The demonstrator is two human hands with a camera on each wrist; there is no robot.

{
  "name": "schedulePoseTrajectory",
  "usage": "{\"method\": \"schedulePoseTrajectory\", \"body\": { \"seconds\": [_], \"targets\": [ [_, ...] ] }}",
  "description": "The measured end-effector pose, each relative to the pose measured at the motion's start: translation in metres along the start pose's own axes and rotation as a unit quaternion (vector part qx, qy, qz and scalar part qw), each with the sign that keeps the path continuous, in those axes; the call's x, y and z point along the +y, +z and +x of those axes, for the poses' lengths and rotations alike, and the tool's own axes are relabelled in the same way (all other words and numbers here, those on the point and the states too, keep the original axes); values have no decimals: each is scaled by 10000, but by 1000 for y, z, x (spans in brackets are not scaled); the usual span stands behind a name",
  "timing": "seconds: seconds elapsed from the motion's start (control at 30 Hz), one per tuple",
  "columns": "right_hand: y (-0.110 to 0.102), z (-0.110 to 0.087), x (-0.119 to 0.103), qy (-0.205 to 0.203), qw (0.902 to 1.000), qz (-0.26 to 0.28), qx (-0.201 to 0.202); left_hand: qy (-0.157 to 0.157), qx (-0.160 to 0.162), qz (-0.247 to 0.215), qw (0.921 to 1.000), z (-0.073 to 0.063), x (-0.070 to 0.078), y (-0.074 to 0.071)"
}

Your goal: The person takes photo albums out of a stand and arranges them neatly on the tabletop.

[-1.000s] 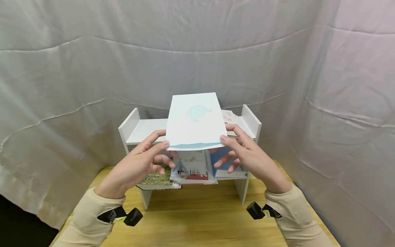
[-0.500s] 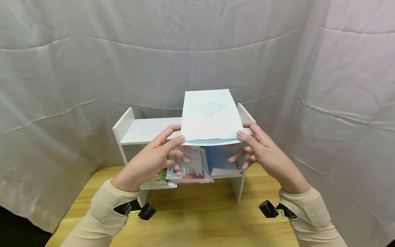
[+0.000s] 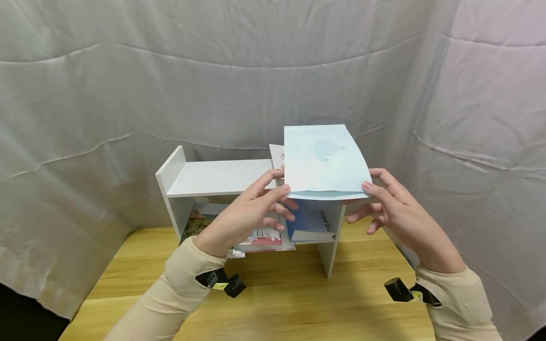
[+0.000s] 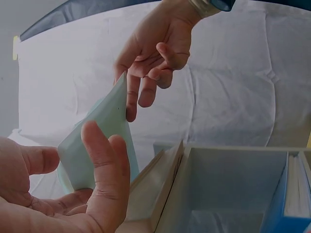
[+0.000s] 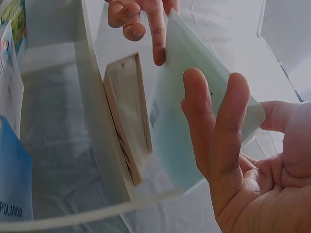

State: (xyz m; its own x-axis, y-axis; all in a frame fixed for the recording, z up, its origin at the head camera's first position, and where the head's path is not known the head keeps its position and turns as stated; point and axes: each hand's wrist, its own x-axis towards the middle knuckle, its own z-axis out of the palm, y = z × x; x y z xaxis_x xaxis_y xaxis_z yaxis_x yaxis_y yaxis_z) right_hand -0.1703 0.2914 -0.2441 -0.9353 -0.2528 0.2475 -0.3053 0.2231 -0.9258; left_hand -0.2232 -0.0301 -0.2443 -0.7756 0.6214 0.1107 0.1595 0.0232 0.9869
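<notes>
A thin pale-blue booklet (image 3: 326, 158) with a whale drawing on its cover is held up over the right end of a white shelf (image 3: 217, 175). My left hand (image 3: 251, 208) pinches its near left corner between thumb and fingers. At the near right corner my right hand (image 3: 392, 208) pinches it the same way. In the left wrist view the booklet's pale underside (image 4: 104, 131) slopes between both hands. Beneath it, on the shelf's top, lies a book (image 3: 277, 156) with a white-and-red cover, partly hidden by the booklet; the right wrist view shows that book's page edges (image 5: 129, 107).
On the lower shelf stand a blue book marked POLAROID (image 3: 313, 220), a white-and-red book (image 3: 266, 238) and a green photo-covered book (image 3: 197, 222). The shelf's raised left side panel (image 3: 172, 168) borders the top. A wooden table (image 3: 298, 308) lies below, grey curtain (image 3: 239, 104) behind.
Both hands have carried the booklet to the right, from the shelf's middle to its right end. The shelf's top left part and the green book show more now.
</notes>
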Motion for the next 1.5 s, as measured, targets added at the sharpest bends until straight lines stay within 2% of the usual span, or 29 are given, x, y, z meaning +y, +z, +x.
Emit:
{"method": "schedulePoseTrajectory", "body": {
  "seconds": [0.17,0.47,0.67,0.97,1.2,1.5],
  "targets": [
    [-15,-8,8,-100,9999,73,65,71,-61,-107,9999,11,-2,15],
    [-40,-23,19,-318,9985,430,61,-42,-100,-201,9997,26,-4,41],
    [-54,-33,30,-542,9964,644,47,80,-82,-281,9995,35,-6,57],
    [-68,-49,47,-266,9966,714,298,212,-91,-280,9993,43,-13,82],
    [-85,-63,56,-411,9947,884,341,308,-247,-227,9990,51,-16,100],
    [-97,-75,67,-371,9953,797,417,369,-391,-119,9985,58,-13,111]
  ]
}}
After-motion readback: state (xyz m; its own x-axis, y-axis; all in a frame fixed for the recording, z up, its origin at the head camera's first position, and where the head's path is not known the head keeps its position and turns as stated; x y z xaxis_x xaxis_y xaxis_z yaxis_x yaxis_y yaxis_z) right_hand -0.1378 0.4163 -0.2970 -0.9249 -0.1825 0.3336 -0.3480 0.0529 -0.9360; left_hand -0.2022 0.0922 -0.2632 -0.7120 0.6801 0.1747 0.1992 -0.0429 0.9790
